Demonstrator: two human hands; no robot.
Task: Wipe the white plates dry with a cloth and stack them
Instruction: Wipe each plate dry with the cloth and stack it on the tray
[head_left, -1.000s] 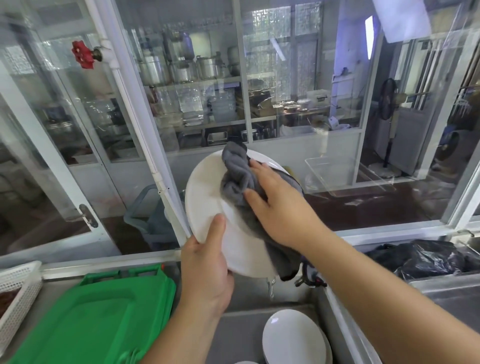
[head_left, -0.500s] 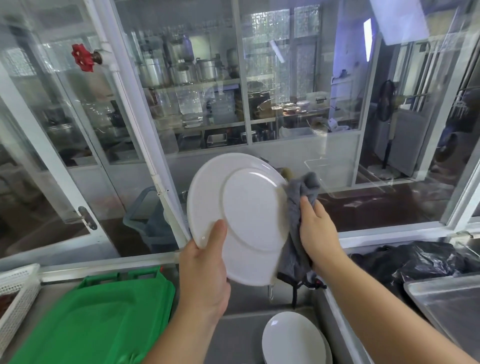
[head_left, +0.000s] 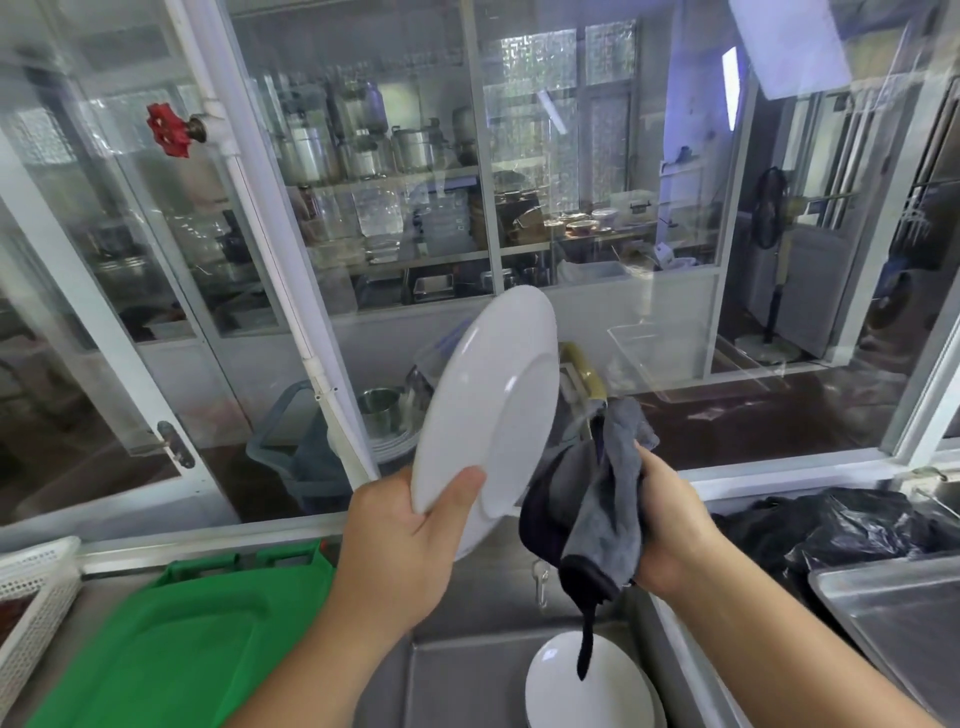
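Plate (head_left: 488, 410) is up in the air, tilted almost on edge, its underside with the foot ring facing right toward the cloth, long axis running from lower left up to upper right. Left hand (head_left: 410, 535) is clamped on its bottom rim, thumb pressed on the near face. Right hand (head_left: 670, 530) is just to the right of it, closed around a bunched grey cloth (head_left: 597, 499) that sits beside the plate's lower right edge, a dark tail dangling down. Can't tell if cloth and plate actually touch. Count: one plate held, plus a stack of white plates (head_left: 592, 686) down in the sink below, hard to say how many in it. One cloth. Green tray (head_left: 171, 639) on the bench at left, black bag (head_left: 841, 525) at right.
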